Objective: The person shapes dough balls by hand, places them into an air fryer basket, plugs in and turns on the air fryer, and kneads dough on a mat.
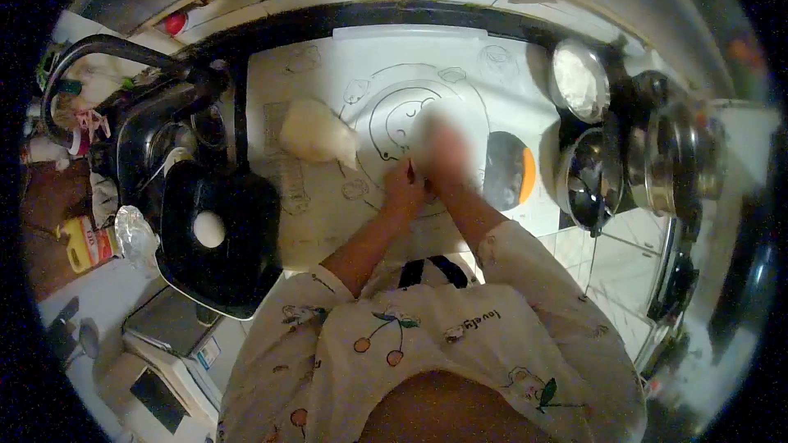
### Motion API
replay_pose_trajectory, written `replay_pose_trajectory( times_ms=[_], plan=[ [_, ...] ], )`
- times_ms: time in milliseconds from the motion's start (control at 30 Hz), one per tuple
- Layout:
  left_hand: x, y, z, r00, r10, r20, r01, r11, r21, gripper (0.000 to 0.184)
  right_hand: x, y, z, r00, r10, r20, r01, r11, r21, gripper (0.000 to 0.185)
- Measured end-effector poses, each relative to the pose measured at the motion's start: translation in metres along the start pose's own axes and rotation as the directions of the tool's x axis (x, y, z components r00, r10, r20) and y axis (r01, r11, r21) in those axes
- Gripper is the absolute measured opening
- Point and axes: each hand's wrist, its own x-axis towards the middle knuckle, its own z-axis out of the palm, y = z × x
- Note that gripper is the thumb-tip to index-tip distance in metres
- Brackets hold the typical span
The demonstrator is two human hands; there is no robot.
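Observation:
My left hand is over the white printed mat, its fingers curled closed. A small dark red spot shows at its fingertips, but I cannot make out what it is. My right hand is right beside it, touching or nearly so, and its fingers are smeared by blur. Whether anything lies between the two hands is hidden. To the left of them rests a pale, dough-like lump, possibly in a clear bag. On the right lies a scraper with a grey blade and an orange edge.
A bowl of white powder stands at the right, near a black pan and steel pots. At the left are a black sink with a white round object in it and a black faucet.

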Motion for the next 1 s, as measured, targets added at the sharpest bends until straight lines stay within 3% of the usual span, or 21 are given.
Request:
replay_pose_trajectory(
  times_ms=[67, 100, 133, 167, 200, 233, 333, 367, 400, 467, 533, 567, 600, 633, 700, 733, 800, 867, 900, 933, 1000],
  plan=[
    [-0.005, 0.021, 0.016, 0.986, -0.041, -0.164, -0.02, 0.935, -0.355, 0.017, 0.011, -0.005, 0.005, 0.969, 0.12, -0.214, -0.08, 0.979, 0.186, 0.049],
    [0.001, 0.006, 0.019, 0.986, 0.004, -0.164, -0.071, 0.911, -0.406, 0.016, 0.011, -0.006, 0.01, 0.951, 0.227, -0.21, -0.15, 0.933, 0.328, 0.05],
    [0.007, -0.009, 0.023, 0.985, 0.049, -0.164, -0.12, 0.881, -0.457, 0.015, 0.009, -0.01, 0.002, 0.961, 0.257, -0.098, -0.203, 0.902, 0.381, 0.049],
    [0.029, -0.069, 0.038, 0.982, 0.174, -0.076, -0.19, 0.89, -0.414, 0.014, 0.007, -0.013, -0.005, 0.958, 0.285, 0.018, -0.266, 0.867, 0.421, 0.048],
    [0.03, -0.069, 0.035, 0.972, 0.234, 0.011, -0.221, 0.931, -0.292, 0.014, 0.004, -0.017, -0.013, 0.942, 0.308, 0.132, -0.334, 0.831, 0.445, 0.048],
    [0.031, -0.069, 0.031, 0.952, 0.291, 0.098, -0.272, 0.947, -0.171, 0.013, 0.0, -0.011, -0.014, 0.942, 0.273, 0.194, -0.323, 0.892, 0.317, 0.046],
    [0.015, -0.046, 0.019, 0.945, 0.315, 0.084, -0.311, 0.949, -0.056, 0.013, 0.0, -0.011, -0.012, 0.998, -0.011, 0.055, 0.002, 0.985, 0.175, 0.04],
    [0.012, -0.038, 0.016, 0.96, 0.273, 0.056, -0.271, 0.962, -0.043, 0.013, 0.006, 0.003, 0.0, 0.975, -0.216, -0.058, 0.219, 0.974, 0.06, 0.04],
    [0.011, -0.029, 0.014, 0.975, 0.222, 0.022, -0.221, 0.975, -0.034, 0.013, 0.013, 0.007, 0.005, 0.937, -0.328, -0.121, 0.329, 0.944, -0.009, 0.039],
    [0.009, -0.009, 0.012, 0.992, 0.111, -0.056, -0.116, 0.989, -0.096, 0.014, 0.028, 0.008, 0.01, 0.866, -0.449, -0.219, 0.436, 0.893, -0.109, 0.038],
    [0.002, 0.014, 0.007, 0.989, 0.018, -0.149, -0.056, 0.965, -0.255, 0.014, 0.034, 0.009, 0.008, 0.927, -0.323, -0.191, 0.33, 0.944, 0.007, 0.038],
    [-0.003, 0.02, 0.003, 0.984, 0.004, -0.177, -0.05, 0.964, -0.26, 0.014, 0.031, 0.007, 0.008, 0.979, -0.176, -0.106, 0.189, 0.973, 0.136, 0.038],
    [-0.008, 0.022, 0.001, 0.981, 0.005, -0.193, -0.053, 0.968, -0.244, 0.014, 0.025, 0.004, 0.009, 0.999, -0.033, 0.001, 0.032, 0.967, 0.251, 0.038],
    [-0.009, 0.007, 0.001, 0.988, 0.059, -0.145, -0.07, 0.995, -0.074, 0.016, 0.018, 0.003, 0.007, 0.987, 0.098, 0.13, -0.138, 0.928, 0.346, 0.039],
    [-0.009, -0.019, 0.0, 0.988, 0.153, -0.033, -0.14, 0.956, 0.257, 0.02, 0.006, 0.002, 0.001, 0.863, 0.331, 0.382, -0.483, 0.762, 0.432, 0.041],
    [-0.01, -0.019, -0.004, 0.96, 0.28, -0.005, -0.27, 0.932, 0.24, 0.02, 0.002, -0.001, -0.006, 0.759, 0.411, 0.505, -0.635, 0.639, 0.434, 0.042],
    [-0.014, -0.016, -0.012, 0.854, 0.518, 0.051, -0.518, 0.833, 0.193, 0.021, -0.014, -0.003, -0.014, 0.944, 0.126, 0.304, -0.199, 0.955, 0.219, 0.035],
    [-0.016, -0.011, -0.018, 0.896, 0.44, 0.064, -0.444, 0.891, 0.094, 0.021, -0.03, 0.003, -0.001, 0.967, -0.223, 0.12, 0.242, 0.953, -0.185, 0.033],
    [-0.015, -0.01, -0.019, 0.913, 0.402, 0.07, -0.406, 0.913, 0.047, 0.022, -0.025, -0.002, -0.002, 0.95, -0.156, 0.269, 0.229, 0.936, -0.267, 0.027],
    [-0.017, -0.01, -0.016, 0.926, 0.374, -0.057, -0.369, 0.926, 0.078, 0.023, -0.02, -0.006, -0.002, 0.911, -0.071, 0.407, 0.226, 0.91, -0.347, 0.03],
    [-0.031, -0.012, -0.004, 0.904, 0.31, -0.295, -0.287, 0.95, 0.12, 0.025, -0.008, -0.02, -0.011, 0.933, 0.07, 0.352, 0.005, 0.979, -0.206, 0.029]
  ],
)
